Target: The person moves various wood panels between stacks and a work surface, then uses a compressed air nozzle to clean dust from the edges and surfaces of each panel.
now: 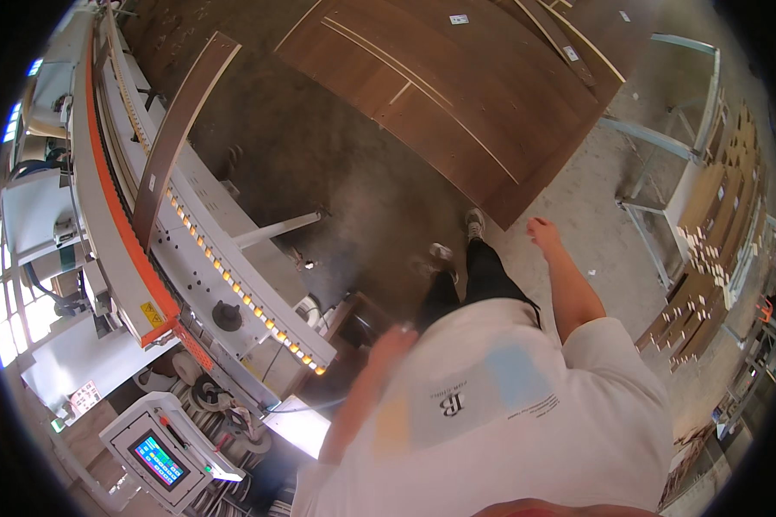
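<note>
Brown wood-grain panels (pixel 500 112) lie in front of me at the top of the view, their near corner just beyond my feet; the upper edge of the picture cuts them off, and what bears them is hidden beneath. My right hand (pixel 541 234) hangs beside that corner, apart from it as far as I can judge, its fingers loosely bent and seemingly around nothing, though they are small in the view. My left hand (pixel 394 340) is smeared by blur, so I cannot tell how far its fingers are spread or whether they grip anything; it is near a dark brown object (pixel 351 326) by the machine's end, too dim to make out. My two hands are well apart, either side of my body. One of my shoes (pixel 474 224) shows clearly, while the other is blurred. To my left, a long brown board (pixel 181 129) lies across the grey and orange machine (pixel 211 267), and a lit control panel (pixel 159 457) stands nearer me. To my right, stacked brown strips (pixel 720 202) bend along the dark fisheye rim.
</note>
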Demonstrator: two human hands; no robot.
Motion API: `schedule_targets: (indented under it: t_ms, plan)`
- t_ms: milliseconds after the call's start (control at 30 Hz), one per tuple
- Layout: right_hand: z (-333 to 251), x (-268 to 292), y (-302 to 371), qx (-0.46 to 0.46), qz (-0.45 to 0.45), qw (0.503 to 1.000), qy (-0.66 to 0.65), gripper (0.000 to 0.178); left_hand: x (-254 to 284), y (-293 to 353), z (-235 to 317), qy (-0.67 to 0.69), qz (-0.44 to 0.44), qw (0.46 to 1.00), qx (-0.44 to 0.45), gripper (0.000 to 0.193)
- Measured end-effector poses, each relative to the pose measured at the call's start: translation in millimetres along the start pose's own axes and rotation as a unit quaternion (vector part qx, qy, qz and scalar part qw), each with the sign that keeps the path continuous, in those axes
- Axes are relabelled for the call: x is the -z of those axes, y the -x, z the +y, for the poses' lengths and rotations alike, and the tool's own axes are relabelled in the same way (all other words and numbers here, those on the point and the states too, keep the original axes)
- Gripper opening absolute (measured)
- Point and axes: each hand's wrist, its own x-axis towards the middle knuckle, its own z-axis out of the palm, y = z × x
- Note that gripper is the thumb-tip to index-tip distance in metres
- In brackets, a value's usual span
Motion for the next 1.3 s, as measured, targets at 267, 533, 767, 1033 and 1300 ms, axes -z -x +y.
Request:
schedule_targets:
  t_ms: [267,533,767,1033,1300]
  plan:
    - [-38,21,-178,0.035,0.076,0.995,-0.046,0.064,-7,14,51,0.018,-0.045,0.995,0.083,0.053]
    - [-141,-19,-184,-0.070,0.179,0.969,-0.157,0.097,-91,-45,75,0.156,-0.029,0.987,-0.021,0.041]
    - [-128,13,-199,-0.117,0.047,0.925,-0.358,0.084,-59,-62,128,0.390,-0.003,0.920,0.036,0.029]
    - [-102,-21,-174,-0.063,-0.084,0.928,-0.358,0.045,10,-57,183,0.440,-0.024,0.892,0.106,0.036]
    - [-45,-49,-99,-0.128,-0.121,0.930,-0.321,0.055,28,-85,178,0.491,-0.018,0.870,0.050,0.026]
